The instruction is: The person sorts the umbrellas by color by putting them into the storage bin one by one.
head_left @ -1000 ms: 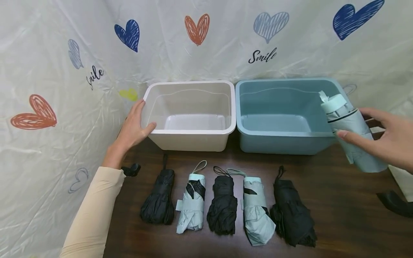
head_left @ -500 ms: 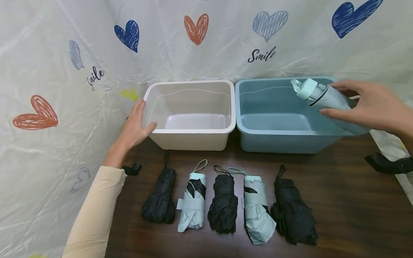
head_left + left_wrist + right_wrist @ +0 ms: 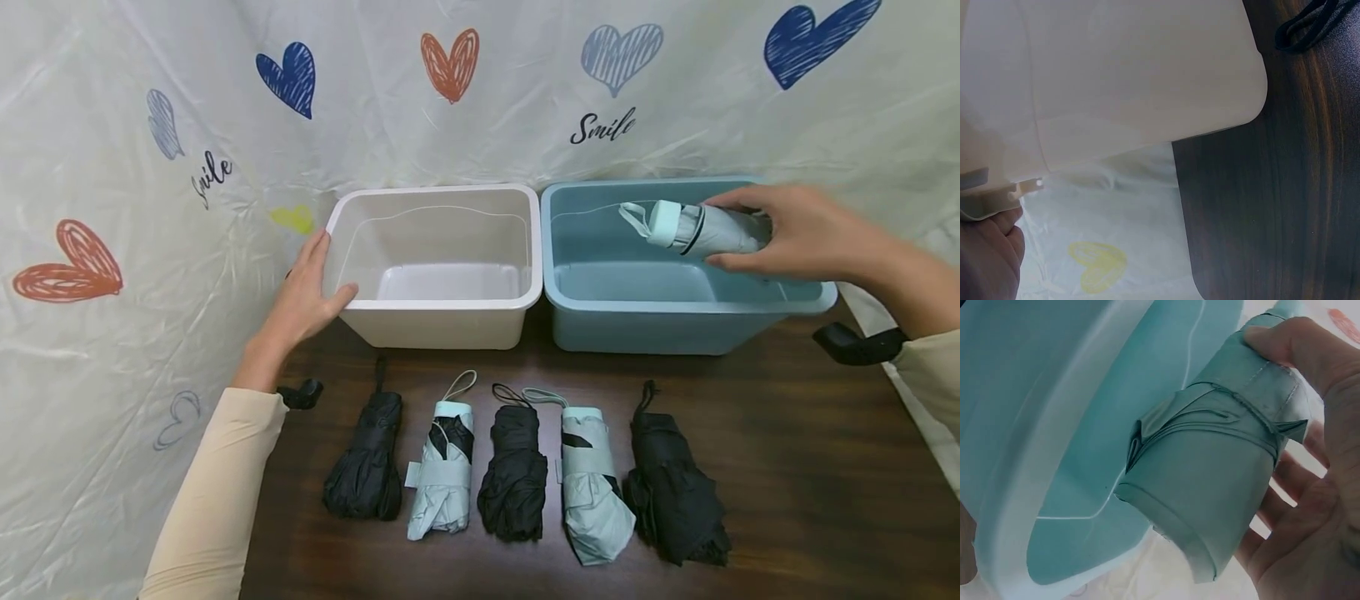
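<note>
My right hand holds a folded pale mint umbrella over the blue bin. The umbrella lies nearly level, its handle cap and wrist loop toward the left. In the right wrist view, the thumb presses one side of the umbrella and the fingers wrap behind. My left hand rests at the left front corner of the off-white bin, thumb on the rim and fingers extended along the side. In the left wrist view, part of that hand touches the rim's underside; most fingers are hidden.
A row of folded umbrellas lies before the bins: a black one, a mint one, a black one, a mint one and a black one. A heart-printed white sheet hangs behind the bins, which stand side by side.
My right hand has carried the mint umbrella leftward and up from beside the blue bin to above its opening, turning it nearly level. My left hand has stayed at the off-white bin.
</note>
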The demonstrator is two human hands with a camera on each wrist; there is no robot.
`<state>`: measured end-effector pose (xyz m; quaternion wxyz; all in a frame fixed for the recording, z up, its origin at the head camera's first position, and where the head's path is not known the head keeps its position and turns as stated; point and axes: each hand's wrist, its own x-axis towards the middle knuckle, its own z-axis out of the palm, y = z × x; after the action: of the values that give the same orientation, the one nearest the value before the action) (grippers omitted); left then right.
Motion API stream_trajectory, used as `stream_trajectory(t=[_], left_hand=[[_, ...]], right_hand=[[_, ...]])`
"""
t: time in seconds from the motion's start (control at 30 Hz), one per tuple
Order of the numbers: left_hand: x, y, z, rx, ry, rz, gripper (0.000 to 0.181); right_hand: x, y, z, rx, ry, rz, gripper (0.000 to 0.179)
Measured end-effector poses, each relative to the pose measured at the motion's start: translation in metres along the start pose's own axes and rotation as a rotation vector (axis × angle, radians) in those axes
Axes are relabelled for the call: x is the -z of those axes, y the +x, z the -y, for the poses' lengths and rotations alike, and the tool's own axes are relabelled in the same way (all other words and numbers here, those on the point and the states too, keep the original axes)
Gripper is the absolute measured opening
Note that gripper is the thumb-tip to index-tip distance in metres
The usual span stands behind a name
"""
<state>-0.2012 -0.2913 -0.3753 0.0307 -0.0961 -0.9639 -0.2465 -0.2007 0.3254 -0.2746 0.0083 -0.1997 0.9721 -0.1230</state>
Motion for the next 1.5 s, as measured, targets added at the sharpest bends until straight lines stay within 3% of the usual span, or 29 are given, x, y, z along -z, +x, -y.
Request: stream_trajectory(t=[0.27,0.4,0.8,1.07,1.23,1.5], left_hand=[[0.001,0.001,-0.002,-0.002,0.011,0.001,0.095],[0.002,0.001,-0.003,-0.003,0.013,-0.006,0.095],[-0.005,0.001,0.000,-0.019,0.000,-0.025,0.094],[-0.001,0.002,0.001,-0.018,-0.015,-0.025,0.095],[0.000,0.001,0.001,-0.009,-0.017,-0.029,0.095],[-0.001,0.001,0.001,-0.012,-0.005,-0.032,0.094]], right_hand=[[-0.005,-0.001,-0.001,0.050,-0.006,0.032,0.076],[-0.004,-0.008,0.003,0.044,0.025,0.005,0.074],[-0.027,-0.064,0.032,0.059,0.004,-0.245,0.061],[-0.051,-0.092,0.052,0.035,0.061,-0.346,0.052],[-0.065,-0.107,0.060,-0.039,0.074,-0.311,0.048],[-0.091,-0.126,0.063,-0.187,0.112,-0.140,0.054]])
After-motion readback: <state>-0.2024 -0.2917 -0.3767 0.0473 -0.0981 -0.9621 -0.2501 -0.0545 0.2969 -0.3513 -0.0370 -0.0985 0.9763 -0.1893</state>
